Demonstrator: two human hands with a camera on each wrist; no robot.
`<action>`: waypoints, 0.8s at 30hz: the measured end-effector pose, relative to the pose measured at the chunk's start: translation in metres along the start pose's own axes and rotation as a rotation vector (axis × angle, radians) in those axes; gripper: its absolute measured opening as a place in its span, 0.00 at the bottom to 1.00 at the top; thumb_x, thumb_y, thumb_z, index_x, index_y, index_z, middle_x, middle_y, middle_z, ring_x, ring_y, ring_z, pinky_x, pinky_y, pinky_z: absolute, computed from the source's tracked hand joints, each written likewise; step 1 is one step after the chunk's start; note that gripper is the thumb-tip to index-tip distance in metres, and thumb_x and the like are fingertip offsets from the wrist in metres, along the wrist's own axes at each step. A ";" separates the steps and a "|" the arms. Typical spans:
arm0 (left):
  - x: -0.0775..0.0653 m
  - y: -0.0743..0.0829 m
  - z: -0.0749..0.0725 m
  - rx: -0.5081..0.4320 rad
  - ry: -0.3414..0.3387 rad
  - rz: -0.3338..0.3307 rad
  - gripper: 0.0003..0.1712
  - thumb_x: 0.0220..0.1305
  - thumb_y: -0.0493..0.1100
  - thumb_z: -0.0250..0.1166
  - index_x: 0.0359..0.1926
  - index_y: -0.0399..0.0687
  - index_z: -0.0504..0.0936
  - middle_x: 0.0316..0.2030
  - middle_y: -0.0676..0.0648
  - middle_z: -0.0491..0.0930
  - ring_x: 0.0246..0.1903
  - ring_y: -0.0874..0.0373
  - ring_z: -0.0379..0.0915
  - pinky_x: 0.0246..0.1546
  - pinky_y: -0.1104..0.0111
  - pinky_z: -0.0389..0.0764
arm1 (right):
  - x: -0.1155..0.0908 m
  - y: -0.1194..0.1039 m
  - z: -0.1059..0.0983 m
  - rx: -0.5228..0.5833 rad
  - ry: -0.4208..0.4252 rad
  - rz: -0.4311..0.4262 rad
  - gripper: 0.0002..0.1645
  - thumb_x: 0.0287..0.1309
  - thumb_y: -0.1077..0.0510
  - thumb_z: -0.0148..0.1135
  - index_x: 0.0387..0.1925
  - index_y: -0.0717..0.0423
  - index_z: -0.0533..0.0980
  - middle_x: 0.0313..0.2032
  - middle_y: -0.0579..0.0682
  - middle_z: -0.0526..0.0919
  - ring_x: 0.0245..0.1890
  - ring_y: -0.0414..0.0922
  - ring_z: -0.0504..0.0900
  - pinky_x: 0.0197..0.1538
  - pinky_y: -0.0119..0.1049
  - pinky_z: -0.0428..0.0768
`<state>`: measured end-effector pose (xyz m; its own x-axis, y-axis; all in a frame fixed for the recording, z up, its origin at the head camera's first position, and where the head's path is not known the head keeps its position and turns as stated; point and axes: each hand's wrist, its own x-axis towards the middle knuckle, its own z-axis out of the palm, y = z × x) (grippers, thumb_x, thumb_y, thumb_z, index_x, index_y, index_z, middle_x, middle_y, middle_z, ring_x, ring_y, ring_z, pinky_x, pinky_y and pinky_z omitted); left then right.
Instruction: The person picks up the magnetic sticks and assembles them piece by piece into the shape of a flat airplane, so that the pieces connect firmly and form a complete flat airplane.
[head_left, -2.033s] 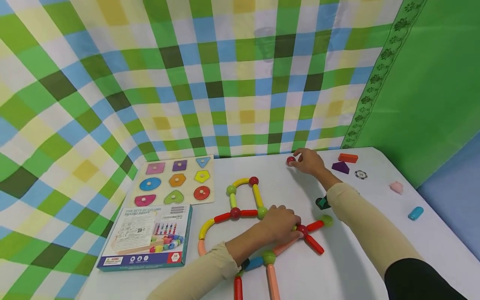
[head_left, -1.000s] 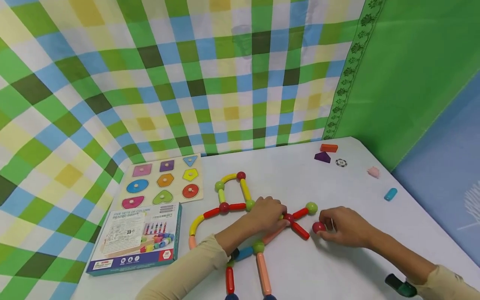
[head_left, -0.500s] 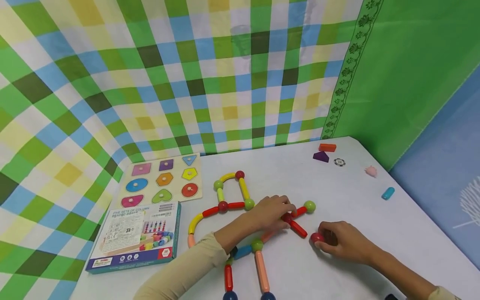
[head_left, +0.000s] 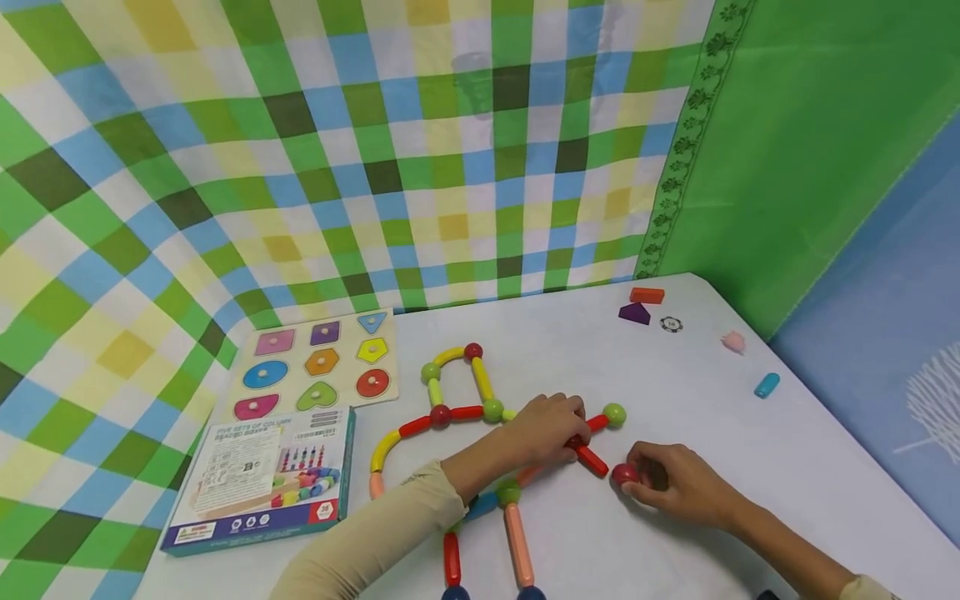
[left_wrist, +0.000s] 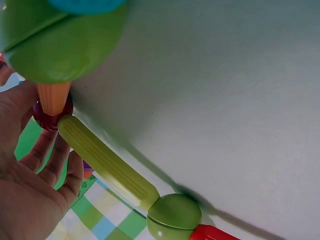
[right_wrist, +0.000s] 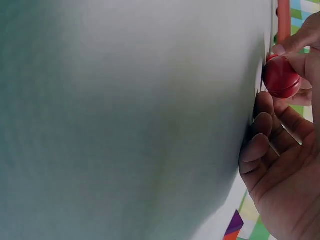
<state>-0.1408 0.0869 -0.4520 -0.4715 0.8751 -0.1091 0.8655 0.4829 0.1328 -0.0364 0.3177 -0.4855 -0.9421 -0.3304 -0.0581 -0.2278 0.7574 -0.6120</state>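
Note:
My left hand (head_left: 543,429) grips a red ball joint of a figure built from coloured magnetic rods and balls; in the left wrist view thumb and fingers surround that dark red ball (left_wrist: 44,120). A peach rod and a yellow-green rod (left_wrist: 107,162) meet it there. From the joint a short red rod (head_left: 592,461) points toward my right hand (head_left: 682,483), which pinches a loose red ball (head_left: 625,475) between thumb and forefinger, right at the rod's free end. Another red rod runs to a green ball (head_left: 615,414). My left forearm hides part of the figure.
A shape puzzle board (head_left: 300,333) and a boxed bead toy (head_left: 258,479) lie on the left of the white table (head_left: 547,333). At the far right are an orange block (head_left: 647,295), a purple block (head_left: 634,313), a round chip (head_left: 671,324), a pink piece (head_left: 733,342) and a blue piece (head_left: 767,385).
My right hand has brought the red ball from the table's back edge forward to the short red rod's end. My left hand stays at the joint. The head view has shifted slightly.

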 end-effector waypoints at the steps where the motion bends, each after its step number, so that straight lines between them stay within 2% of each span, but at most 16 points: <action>1: 0.000 0.000 0.000 0.004 0.000 -0.003 0.12 0.56 0.54 0.70 0.42 0.70 0.83 0.42 0.60 0.69 0.41 0.66 0.62 0.39 0.74 0.66 | 0.000 0.001 0.000 0.000 0.002 -0.002 0.19 0.52 0.38 0.66 0.40 0.43 0.75 0.23 0.35 0.72 0.25 0.35 0.71 0.26 0.28 0.70; 11: -0.003 0.001 0.000 -0.037 0.012 -0.026 0.17 0.56 0.54 0.69 0.48 0.70 0.82 0.44 0.60 0.71 0.43 0.66 0.65 0.40 0.74 0.69 | 0.000 0.004 0.003 0.029 0.017 -0.004 0.17 0.53 0.38 0.66 0.40 0.39 0.75 0.23 0.35 0.73 0.24 0.35 0.72 0.26 0.28 0.71; 18: -0.002 0.002 -0.001 -0.034 0.002 -0.047 0.18 0.56 0.56 0.69 0.49 0.69 0.82 0.44 0.59 0.71 0.43 0.66 0.65 0.41 0.73 0.69 | 0.000 0.001 0.003 0.047 0.014 -0.029 0.17 0.54 0.39 0.65 0.41 0.40 0.75 0.22 0.36 0.73 0.23 0.34 0.72 0.24 0.28 0.70; 22: -0.004 0.002 -0.001 -0.037 -0.001 -0.045 0.18 0.56 0.56 0.69 0.49 0.69 0.82 0.44 0.59 0.71 0.42 0.66 0.65 0.40 0.74 0.69 | 0.002 0.005 -0.009 0.040 0.005 -0.026 0.17 0.55 0.39 0.64 0.43 0.40 0.75 0.23 0.36 0.74 0.23 0.35 0.72 0.26 0.28 0.72; 24: -0.005 0.002 -0.001 -0.037 0.002 -0.040 0.18 0.56 0.56 0.69 0.49 0.69 0.82 0.44 0.59 0.71 0.42 0.66 0.65 0.40 0.74 0.69 | 0.004 0.015 -0.025 0.002 0.073 -0.014 0.16 0.56 0.40 0.63 0.42 0.42 0.77 0.24 0.37 0.75 0.23 0.37 0.72 0.26 0.29 0.72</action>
<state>-0.1368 0.0835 -0.4506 -0.5061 0.8550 -0.1136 0.8390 0.5185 0.1652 -0.0495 0.3417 -0.4755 -0.9544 -0.2984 0.0082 -0.2403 0.7519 -0.6139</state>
